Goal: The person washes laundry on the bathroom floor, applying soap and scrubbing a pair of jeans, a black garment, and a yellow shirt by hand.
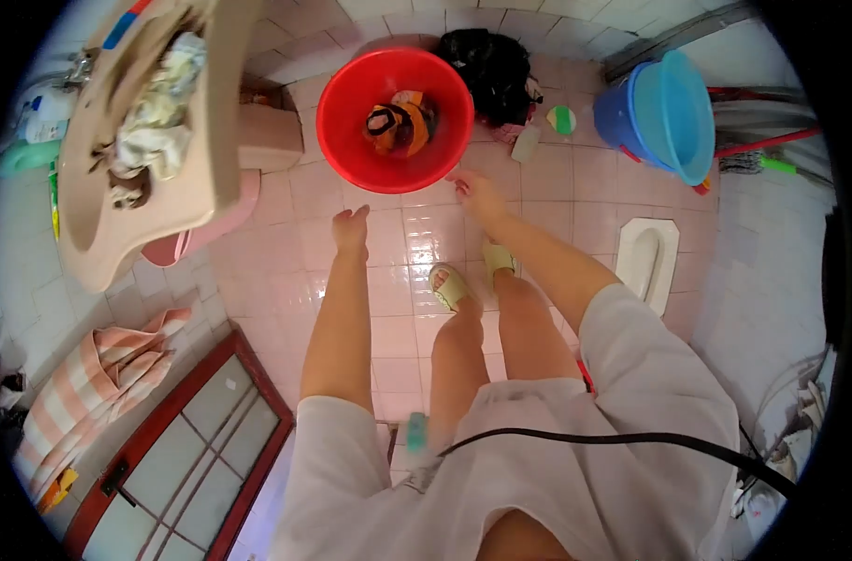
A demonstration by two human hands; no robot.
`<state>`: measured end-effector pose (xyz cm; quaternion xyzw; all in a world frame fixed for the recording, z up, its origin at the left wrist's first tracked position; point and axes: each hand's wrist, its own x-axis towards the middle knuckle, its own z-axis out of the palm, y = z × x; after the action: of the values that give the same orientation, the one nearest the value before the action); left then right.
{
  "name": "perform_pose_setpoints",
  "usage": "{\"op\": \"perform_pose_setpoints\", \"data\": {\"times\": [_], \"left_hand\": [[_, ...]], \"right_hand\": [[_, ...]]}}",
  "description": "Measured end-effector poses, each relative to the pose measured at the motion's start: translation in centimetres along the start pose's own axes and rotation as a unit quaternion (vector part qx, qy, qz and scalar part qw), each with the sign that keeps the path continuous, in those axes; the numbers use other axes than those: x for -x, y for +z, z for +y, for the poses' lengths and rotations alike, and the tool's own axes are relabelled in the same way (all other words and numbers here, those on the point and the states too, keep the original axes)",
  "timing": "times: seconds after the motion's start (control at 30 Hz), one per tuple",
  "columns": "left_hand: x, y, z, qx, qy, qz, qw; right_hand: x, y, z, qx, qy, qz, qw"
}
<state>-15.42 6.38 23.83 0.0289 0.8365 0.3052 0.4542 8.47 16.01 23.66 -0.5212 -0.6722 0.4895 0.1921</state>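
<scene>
A round red basin [343, 103] stands in front of me with a small bundle of orange, black and white cloth [402, 126] at its bottom. My right hand [479, 198] is at the basin's near right rim, fingers reaching forward; I cannot tell if they touch it. Nothing shows in that hand. Left of centre, my left hand [351, 231] hangs below the basin's near left side, apart from it. Its fingers are loosely bent with the thumb away from them, and no object is visible in it.
A sink [99, 238] holding wet cloths [159, 122] juts in at the left. Blue basins [673, 117] stand at the back right, near a squat toilet [648, 262]. A black bag-like heap [486, 70] and a bottle [526, 143] lie behind. A framed door [187, 449] is lower left.
</scene>
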Motion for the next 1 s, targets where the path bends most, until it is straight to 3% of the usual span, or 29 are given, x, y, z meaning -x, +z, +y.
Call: {"op": "perform_pose_setpoints", "data": {"times": [0.07, 0.13, 0.27, 0.37, 0.43, 0.53, 0.63, 0.67, 0.8, 0.87, 1.0], "left_hand": [[-3.6, 1.3, -1.1, -0.036, 0.041, 0.032, 0.998], [-5.3, 2.6, -0.8, -0.045, 0.054, 0.06, 0.996], [-11.7, 4.5, -1.9, -0.043, 0.092, 0.126, 0.987], [-14.5, 5.0, -1.4, -0.03, 0.155, 0.126, 0.979], [-13.9, 5.9, 0.0, -0.067, 0.151, 0.187, 0.968], [-13.1, 7.5, 0.0, -0.094, 0.17, 0.276, 0.941], [-12.7, 8.0, -0.7, -0.098, 0.207, 0.315, 0.921], [-12.6, 7.8, -0.7, -0.107, 0.216, 0.324, 0.915], [-11.5, 7.9, -0.3, -0.067, 0.22, 0.32, 0.919], [-12.3, 7.8, -1.0, -0.084, 0.277, 0.33, 0.898], [-12.2, 7.9, -0.7, -0.053, 0.289, 0.35, 0.89]], "right_hand": [[-1.4, 2.0, 1.0, 0.008, -0.046, 0.02, 0.999], [-3.3, 3.8, 2.4, 0.048, -0.143, -0.037, 0.988], [-7.1, 6.8, 4.2, 0.057, -0.141, -0.07, 0.986], [-10.5, 8.2, 4.1, 0.105, -0.105, -0.103, 0.984], [-12.8, 8.9, 2.9, 0.28, 0.034, -0.164, 0.945], [-19.0, 11.5, 5.2, 0.305, 0.078, -0.233, 0.92], [-23.6, 12.6, 6.0, 0.24, 0.129, -0.212, 0.939], [-26.4, 13.4, 6.8, 0.238, 0.125, -0.288, 0.919], [-28.5, 14.6, 6.2, 0.316, 0.141, -0.22, 0.912], [-29.5, 15.1, 7.0, 0.361, 0.153, -0.187, 0.901], [-31.3, 20.1, 12.4, 0.387, 0.101, -0.286, 0.871]]}}
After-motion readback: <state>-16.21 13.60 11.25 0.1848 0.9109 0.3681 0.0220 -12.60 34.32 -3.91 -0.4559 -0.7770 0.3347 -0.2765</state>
